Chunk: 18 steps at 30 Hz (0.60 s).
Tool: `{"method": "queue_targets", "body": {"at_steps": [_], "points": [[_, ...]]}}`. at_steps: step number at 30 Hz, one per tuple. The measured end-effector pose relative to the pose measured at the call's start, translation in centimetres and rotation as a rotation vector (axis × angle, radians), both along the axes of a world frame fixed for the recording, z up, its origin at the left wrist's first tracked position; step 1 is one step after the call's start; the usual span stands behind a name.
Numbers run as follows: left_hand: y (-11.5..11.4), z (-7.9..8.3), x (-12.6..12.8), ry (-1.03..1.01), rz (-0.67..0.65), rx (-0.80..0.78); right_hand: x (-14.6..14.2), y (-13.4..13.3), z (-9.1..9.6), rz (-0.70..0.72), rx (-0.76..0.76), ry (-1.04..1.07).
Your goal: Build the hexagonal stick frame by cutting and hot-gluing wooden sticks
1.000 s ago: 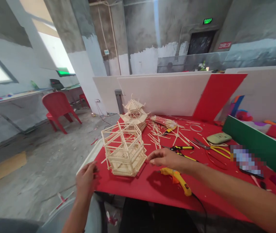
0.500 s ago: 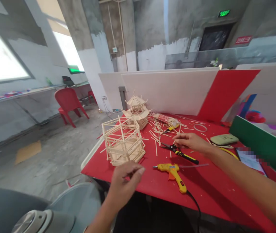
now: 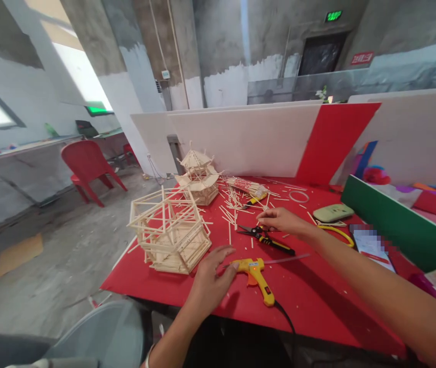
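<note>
While the frame at ten o'clock of the gun stands joined but open-topped, left hand gapes at nine, right hand, narrow, grip unclear, at one.

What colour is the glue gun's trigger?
Orange-red: the trigger stands out against the yellow glue gun. Seen in the head view.

1 yellow glue gun lies near, nozzle left; black-and-yellow cutters lie just farther; 1 hexagonal stick frame stands left.
</note>
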<state>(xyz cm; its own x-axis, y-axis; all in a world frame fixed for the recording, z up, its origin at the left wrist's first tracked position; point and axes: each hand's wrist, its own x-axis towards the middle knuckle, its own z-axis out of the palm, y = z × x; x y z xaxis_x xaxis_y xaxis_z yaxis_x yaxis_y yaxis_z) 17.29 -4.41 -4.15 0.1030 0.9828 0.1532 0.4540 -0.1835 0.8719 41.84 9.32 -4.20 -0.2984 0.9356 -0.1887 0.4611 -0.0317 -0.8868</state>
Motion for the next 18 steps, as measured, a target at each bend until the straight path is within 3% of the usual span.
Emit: {"method": "queue_targets", "body": {"at_steps": [9, 18], "points": [[2.7, -1.2, 0.8, -0.009, 0.063, -0.022, -1.6, 3.8, -2.8, 0.075, 0.229, -0.270], [4.4, -2.1, 0.8, -0.103, 0.146, -0.082, -6.1, 7.7, -3.7, 0.130, 0.185, -0.579]]}}
